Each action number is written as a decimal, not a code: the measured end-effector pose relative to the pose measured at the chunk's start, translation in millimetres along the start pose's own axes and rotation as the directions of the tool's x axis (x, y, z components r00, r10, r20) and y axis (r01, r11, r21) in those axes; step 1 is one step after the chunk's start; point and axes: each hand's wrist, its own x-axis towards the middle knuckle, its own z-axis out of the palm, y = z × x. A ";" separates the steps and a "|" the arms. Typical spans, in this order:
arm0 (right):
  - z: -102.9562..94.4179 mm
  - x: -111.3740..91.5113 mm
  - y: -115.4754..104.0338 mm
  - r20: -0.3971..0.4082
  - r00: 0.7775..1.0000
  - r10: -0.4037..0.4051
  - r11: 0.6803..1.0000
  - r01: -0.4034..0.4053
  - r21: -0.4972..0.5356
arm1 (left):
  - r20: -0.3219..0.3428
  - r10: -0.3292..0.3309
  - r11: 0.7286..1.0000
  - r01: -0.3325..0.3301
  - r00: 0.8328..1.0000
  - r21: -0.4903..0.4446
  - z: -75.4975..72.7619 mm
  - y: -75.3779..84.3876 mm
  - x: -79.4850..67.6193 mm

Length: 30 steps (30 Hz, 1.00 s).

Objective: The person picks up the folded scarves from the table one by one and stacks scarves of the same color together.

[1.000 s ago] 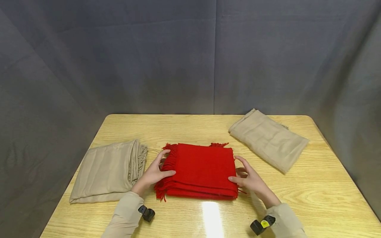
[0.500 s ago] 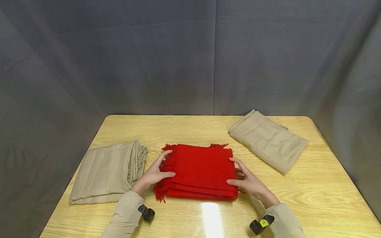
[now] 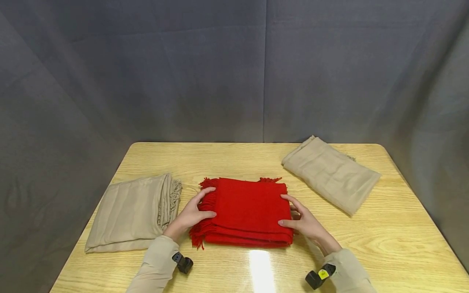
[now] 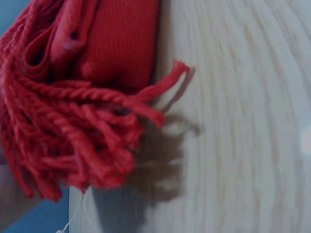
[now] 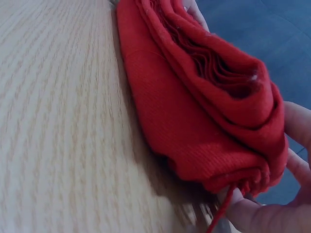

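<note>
A red fringed scarf [image 3: 253, 207], folded into a thick rectangle, lies in the middle of the wooden table. My left hand [image 3: 189, 212] holds its fringed left end, thumb on top and index finger near the far corner; the other fingers are hidden under the fringe [image 4: 73, 131]. At the opposite end my right hand [image 3: 307, 220] grips the folded edge, with thumb and index finger on top. The right wrist view shows fingers [image 5: 248, 213] tucked at the underside of that end. Layered folds run along the scarf's near side.
A beige folded scarf [image 3: 128, 213] lies at the left, its fringe close to my left wrist. Another beige folded cloth [image 3: 331, 175] lies slanted at the back right. Grey curtains [image 3: 220, 81] surround the wooden table [image 3: 388, 240].
My right hand has moved slightly left, so its thumb and index finger now lie on the red scarf's right edge. My left hand stays nearly still. The scarves have barely moved.
</note>
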 end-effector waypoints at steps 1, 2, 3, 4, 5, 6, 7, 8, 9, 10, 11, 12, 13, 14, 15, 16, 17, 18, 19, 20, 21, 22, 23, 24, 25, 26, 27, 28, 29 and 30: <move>0.2 0.1 0.1 0.000 1.000 -0.003 1.000 0.003 0.002 | -0.002 0.001 1.000 -0.001 1.000 -0.005 0.5 2.6 -0.8; 0.5 0.2 0.2 -0.002 1.000 -0.003 1.000 0.003 0.007 | -0.003 -0.002 1.000 0.002 1.000 -0.012 0.7 2.8 -0.3; 0.7 0.4 0.3 -0.003 1.000 -0.007 1.000 0.007 0.008 | -0.005 -0.001 1.000 0.001 1.000 -0.016 1.0 2.3 0.0; 0.8 0.5 0.3 -0.005 1.000 -0.007 1.000 0.007 0.014 | -0.008 0.004 1.000 -0.004 1.000 -0.018 1.2 2.0 0.3; 0.9 0.6 0.1 -0.006 1.000 -0.007 1.000 0.007 0.021 | -0.011 0.008 1.000 -0.008 1.000 -0.023 1.4 1.1 0.7; 1.1 0.6 -0.2 -0.007 1.000 -0.005 1.000 0.005 0.025 | -0.013 0.012 1.000 -0.013 1.000 -0.027 1.6 0.1 1.4; 1.1 0.9 -0.2 -0.010 1.000 -0.003 1.000 0.004 0.025 | -0.015 0.013 0.999 -0.013 1.000 -0.030 1.6 -0.5 1.7; 1.3 0.9 -0.7 -0.012 1.000 -0.002 1.000 0.002 0.028 | -0.016 0.014 0.999 -0.015 1.000 -0.031 1.7 -0.4 1.9; 1.4 0.9 -1.3 -0.013 1.000 0.000 1.000 0.000 0.030 | -0.018 0.016 0.999 -0.016 1.000 -0.031 1.7 -0.3 2.1; 1.4 1.0 -1.8 -0.014 1.000 0.003 0.999 -0.003 0.032 | -0.019 0.016 0.999 -0.016 1.000 -0.035 1.6 0.0 2.4; 1.4 1.1 -2.2 -0.015 1.000 0.006 1.000 -0.005 0.031 | -0.021 0.015 0.999 -0.016 1.000 -0.037 1.5 0.3 2.8; 1.4 1.4 -2.6 -0.015 1.000 0.008 1.000 -0.008 0.030 | -0.024 0.013 0.999 -0.014 1.000 -0.038 1.4 0.3 3.3; 1.3 1.7 -2.9 -0.015 1.000 0.010 1.000 -0.010 0.030 | -0.026 0.014 0.999 -0.014 1.000 -0.034 1.4 0.3 3.9; 1.2 2.1 -3.1 -0.014 1.000 0.012 0.999 -0.011 0.030 | -0.028 0.013 0.999 -0.014 1.000 -0.030 1.3 -0.2 4.7; 1.1 2.6 -3.2 -0.014 1.000 0.013 1.000 -0.012 0.029 | -0.031 0.015 1.000 -0.016 0.999 -0.024 1.3 -0.4 5.2; 0.9 3.1 -3.3 -0.016 1.000 0.013 1.000 -0.013 0.024 | -0.034 0.013 0.999 -0.014 0.999 -0.030 1.0 -3.1 6.9; 0.7 3.6 -3.2 -0.018 1.000 0.012 1.000 -0.012 0.020 | -0.037 0.012 0.999 -0.013 0.999 -0.031 0.6 -6.3 8.6; 0.5 4.1 -3.2 -0.021 1.000 0.010 1.000 -0.010 0.017 | -0.039 0.011 0.999 -0.013 0.999 -0.033 0.3 -9.9 10.5; 0.2 4.6 -2.9 -0.023 1.000 0.008 1.000 -0.007 0.014 | -0.041 0.011 0.999 -0.013 0.999 -0.034 0.0 -13.4 12.3; 0.1 5.1 -2.7 -0.025 1.000 0.004 1.000 -0.004 0.010 | -0.043 0.007 0.999 -0.009 0.999 -0.038 -0.2 -17.1 14.1; -0.1 5.6 -2.4 -0.027 1.000 0.001 1.000 -0.001 0.003 | -0.047 0.005 0.999 -0.007 0.999 -0.042 -0.5 -20.6 15.9; -0.2 6.1 -2.2 -0.029 1.000 -0.003 1.000 0.003 0.000 | -0.050 0.001 0.999 -0.004 0.999 -0.046 -0.9 -24.3 17.7; -0.4 6.3 -2.1 -0.030 1.000 -0.007 1.000 0.007 0.000 | -0.054 0.001 0.999 -0.003 0.999 -0.042 -1.0 -25.6 18.4; -0.4 6.7 -2.1 -0.031 0.999 -0.009 1.000 0.009 -0.002 | -0.056 0.001 0.999 -0.003 0.998 -0.034 -1.2 -26.6 19.0; -0.4 7.2 -2.2 -0.032 0.999 -0.011 1.000 0.011 -0.002 | -0.058 0.002 1.000 -0.004 0.998 -0.027 -1.4 -26.9 19.4; -0.3 7.7 -2.4 -0.035 0.999 -0.012 1.000 0.012 0.000 | -0.062 0.004 1.000 -0.005 0.998 -0.022 -1.7 -27.1 19.7; -0.4 8.1 -2.7 -0.037 0.999 -0.012 1.000 0.012 0.001 | -0.063 0.006 1.000 -0.007 0.998 -0.017 -2.0 -27.3 20.0; -0.4 8.5 -3.0 -0.039 0.999 -0.011 1.000 0.012 0.004 | -0.063 0.010 1.000 -0.011 0.998 -0.013 -2.3 -27.2 20.1; -0.6 8.9 -3.2 -0.037 0.999 -0.014 1.000 0.014 0.004 | -0.063 0.009 1.000 -0.010 0.998 -0.011 -2.5 -27.5 20.4; -0.4 9.4 -3.5 -0.037 0.999 -0.012 1.000 0.012 0.004 | -0.062 0.010 1.000 -0.010 0.998 -0.008 -2.7 -27.4 20.6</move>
